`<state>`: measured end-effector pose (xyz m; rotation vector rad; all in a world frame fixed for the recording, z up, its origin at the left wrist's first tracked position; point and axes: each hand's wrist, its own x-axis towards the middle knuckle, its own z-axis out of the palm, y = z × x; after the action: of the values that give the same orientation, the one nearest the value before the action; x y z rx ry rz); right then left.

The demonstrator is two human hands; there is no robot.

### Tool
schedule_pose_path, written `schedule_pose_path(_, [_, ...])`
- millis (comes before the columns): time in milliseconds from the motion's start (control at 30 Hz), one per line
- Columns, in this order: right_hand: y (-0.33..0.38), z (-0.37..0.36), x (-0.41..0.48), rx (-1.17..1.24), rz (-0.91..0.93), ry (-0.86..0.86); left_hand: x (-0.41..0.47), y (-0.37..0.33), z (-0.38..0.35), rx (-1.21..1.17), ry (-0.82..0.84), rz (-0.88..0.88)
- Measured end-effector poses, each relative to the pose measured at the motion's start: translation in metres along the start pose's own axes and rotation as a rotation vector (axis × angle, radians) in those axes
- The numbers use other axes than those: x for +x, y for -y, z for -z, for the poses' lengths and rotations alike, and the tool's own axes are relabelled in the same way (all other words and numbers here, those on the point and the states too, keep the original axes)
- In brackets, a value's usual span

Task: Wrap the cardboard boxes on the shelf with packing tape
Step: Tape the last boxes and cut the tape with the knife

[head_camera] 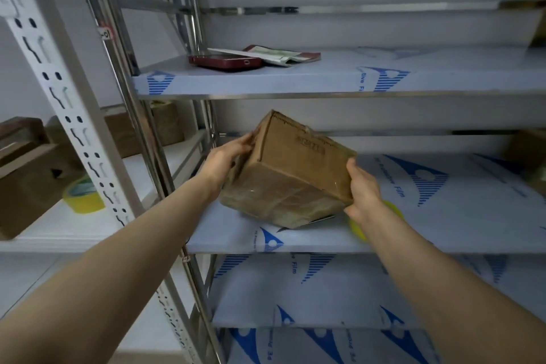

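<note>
Holding the cardboard box between both hands, tilted up on one lower corner that looks to be resting on or just above the middle shelf. The left hand is flat against the box's far left side with fingers wrapped onto the edge, and the right hand is clamped on the near right corner, thumb on top and fingers curled under. So both hands are closed on the box, neither holding anything else as far as I can see.

My guess on the tilt: it exposes the bottom face, which already looks shiny with tape, so they're probably turning it to check coverage or get at the next side. Gripping opposite sides makes rotating it easy.

A yellow tape roll sits on the same shelf just behind the right wrist, mostly hidden, handy for grabbing. Another yellow roll is on the neighbouring rack to the left, next to more brown boxes that may be waiting their turn. The upper shelf only has a red phone and a flat packet, out of the way.
</note>
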<state>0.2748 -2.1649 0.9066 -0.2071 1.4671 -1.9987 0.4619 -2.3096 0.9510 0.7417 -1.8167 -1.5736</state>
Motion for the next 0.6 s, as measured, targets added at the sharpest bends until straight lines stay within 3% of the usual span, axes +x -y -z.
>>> schedule_pose_path(200, [-0.001,0.012,0.002,0.13,-0.153,-0.01,-0.002,-0.018,0.023,0.173,0.463,0.086])
schedule_pose_path(400, [-0.011,0.032,0.001,0.189,-0.318,0.051,0.012,-0.023,0.035,0.558,0.566,0.145])
schedule_pose_path(600, [-0.024,0.049,0.001,0.205,-0.378,0.023,0.017,-0.026,0.021,0.611,0.665,0.143])
